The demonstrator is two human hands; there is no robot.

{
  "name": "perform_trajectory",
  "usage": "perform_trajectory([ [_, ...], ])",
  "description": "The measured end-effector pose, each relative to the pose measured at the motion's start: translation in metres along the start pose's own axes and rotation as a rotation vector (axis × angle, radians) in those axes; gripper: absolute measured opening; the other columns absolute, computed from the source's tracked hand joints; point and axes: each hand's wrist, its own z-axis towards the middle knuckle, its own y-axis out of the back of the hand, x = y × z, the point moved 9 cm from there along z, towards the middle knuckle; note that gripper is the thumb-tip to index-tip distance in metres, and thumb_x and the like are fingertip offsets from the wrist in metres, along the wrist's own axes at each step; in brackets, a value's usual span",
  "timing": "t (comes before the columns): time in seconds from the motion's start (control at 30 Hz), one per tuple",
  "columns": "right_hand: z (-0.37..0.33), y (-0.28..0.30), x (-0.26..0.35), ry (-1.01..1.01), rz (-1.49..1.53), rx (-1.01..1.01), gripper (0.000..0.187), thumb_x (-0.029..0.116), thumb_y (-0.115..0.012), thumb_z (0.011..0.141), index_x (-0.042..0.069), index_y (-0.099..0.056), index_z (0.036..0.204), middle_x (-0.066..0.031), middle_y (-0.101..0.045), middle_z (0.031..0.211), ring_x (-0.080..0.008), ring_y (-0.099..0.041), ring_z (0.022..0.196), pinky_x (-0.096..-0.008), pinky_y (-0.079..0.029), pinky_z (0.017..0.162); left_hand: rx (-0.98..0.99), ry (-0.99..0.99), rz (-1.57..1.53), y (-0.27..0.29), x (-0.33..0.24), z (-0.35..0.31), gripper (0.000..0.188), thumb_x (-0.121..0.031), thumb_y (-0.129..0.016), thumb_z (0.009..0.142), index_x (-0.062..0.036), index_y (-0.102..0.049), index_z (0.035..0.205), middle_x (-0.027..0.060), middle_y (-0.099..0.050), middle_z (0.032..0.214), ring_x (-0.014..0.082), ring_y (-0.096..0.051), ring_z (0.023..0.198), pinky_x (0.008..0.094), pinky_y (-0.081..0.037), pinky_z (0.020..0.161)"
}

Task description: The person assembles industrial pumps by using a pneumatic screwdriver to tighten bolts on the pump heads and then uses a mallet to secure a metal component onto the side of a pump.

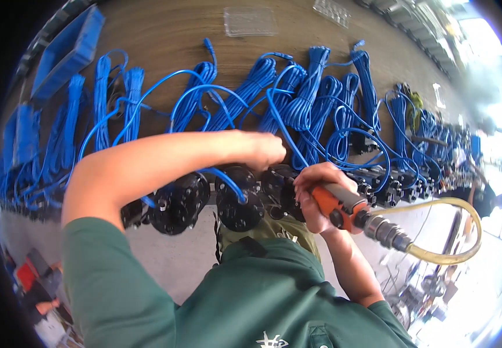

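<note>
My right hand is wrapped around an orange and grey air tool. A metal coupling joins the tool to a yellow hose. The tool's working end is hidden behind my fingers, beside a black round unit at the bench edge. My left hand reaches across just above that unit, its fingers curled; what they pinch, if anything, is out of sight. Left of it, another black round unit has a blue cable running into it, and a further black unit stands beside that.
Several bundles of blue cable lie across the brown bench. Blue plastic bins stand at the far left. Clear plastic trays lie at the back. More black units line the front edge to the right.
</note>
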Motion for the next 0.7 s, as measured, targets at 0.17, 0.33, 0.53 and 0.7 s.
perform_trajectory([
  [0.17,-0.006,0.048,0.092,0.225,0.208,0.087,0.029,0.003,-0.066,0.079,0.006,-0.065,0.107,-0.0072,-0.065,0.081,-0.017,-0.061,0.068,-0.0288,-0.05,0.063,-0.286,0.5,-0.029,0.08,-0.035,-0.114,0.022,-0.019,-0.068,0.086,0.0016,-0.073,0.084,0.0205,-0.069,0.079,0.0339,-0.068,0.075,0.0433,-0.053,0.07],
  [0.33,-0.05,0.147,0.182,0.604,0.264,0.068,0.03,0.003,-0.058,0.084,0.004,-0.054,0.114,-0.0013,-0.055,0.079,-0.0139,-0.053,0.067,-0.0337,-0.046,0.064,-1.943,0.344,-0.3,0.026,-0.194,-0.211,0.017,-0.013,-0.055,0.101,0.001,-0.061,0.096,0.0067,-0.063,0.084,0.0143,-0.056,0.071,0.028,-0.044,0.062],
  [0.53,-0.064,0.114,0.126,0.607,0.34,0.31,0.045,0.001,-0.054,0.085,-0.001,-0.05,0.129,-0.0073,-0.053,0.08,-0.0169,-0.053,0.061,-0.033,-0.047,0.055,-1.762,-0.009,-2.624,-0.205,-0.148,0.048,0.024,-0.022,-0.052,0.105,0.0003,-0.059,0.101,0.0081,-0.061,0.085,0.0196,-0.059,0.073,0.0319,-0.048,0.065],
  [0.7,-0.084,0.068,0.062,0.359,0.34,0.319,0.038,0.009,-0.058,0.079,-0.003,-0.052,0.114,-0.0157,-0.053,0.093,-0.0162,-0.054,0.06,-0.0342,-0.05,0.059,-2.074,-0.583,-2.751,-0.221,-0.08,0.126,0.023,-0.018,-0.047,0.106,0.0009,-0.06,0.106,0.0119,-0.064,0.087,0.0237,-0.061,0.074,0.0346,-0.051,0.064],
])
